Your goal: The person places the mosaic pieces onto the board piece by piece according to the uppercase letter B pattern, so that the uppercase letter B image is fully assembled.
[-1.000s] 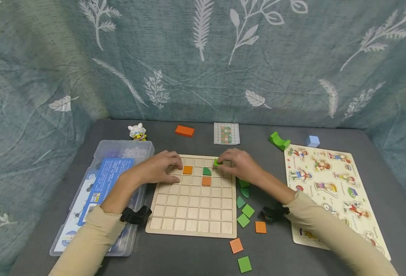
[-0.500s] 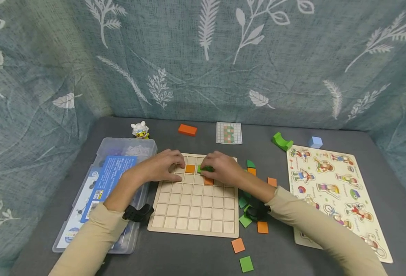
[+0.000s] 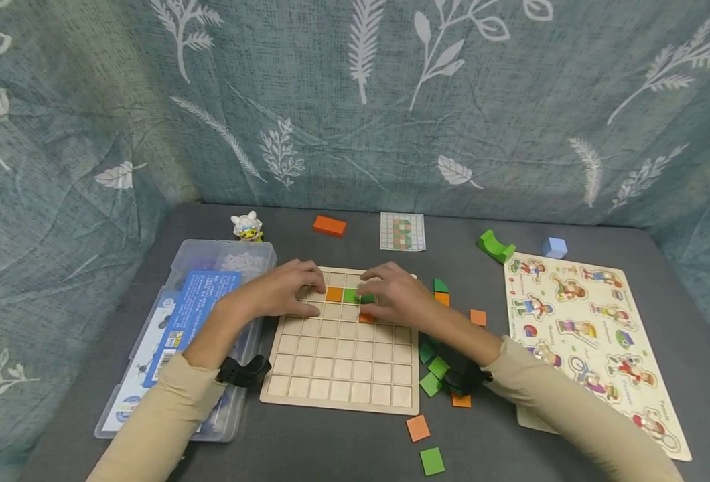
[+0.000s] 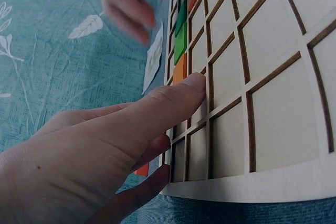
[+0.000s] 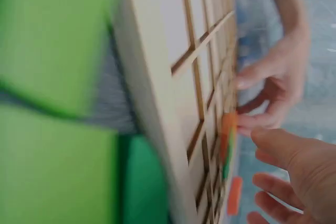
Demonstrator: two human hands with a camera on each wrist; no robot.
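Both hands (image 3: 391, 294) on flat grid board (image 3: 339, 375)

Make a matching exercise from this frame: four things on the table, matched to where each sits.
Things:
1. sheep toy
2. pattern card
3. blue cube
4. plastic box

Places:
A. left of the grid board, by the left forearm
B. far edge, above the character puzzle
C. behind the plastic box, far left
D. far side of the grid board, right of the orange block

Pairs: 1-C, 2-D, 3-B, 4-A
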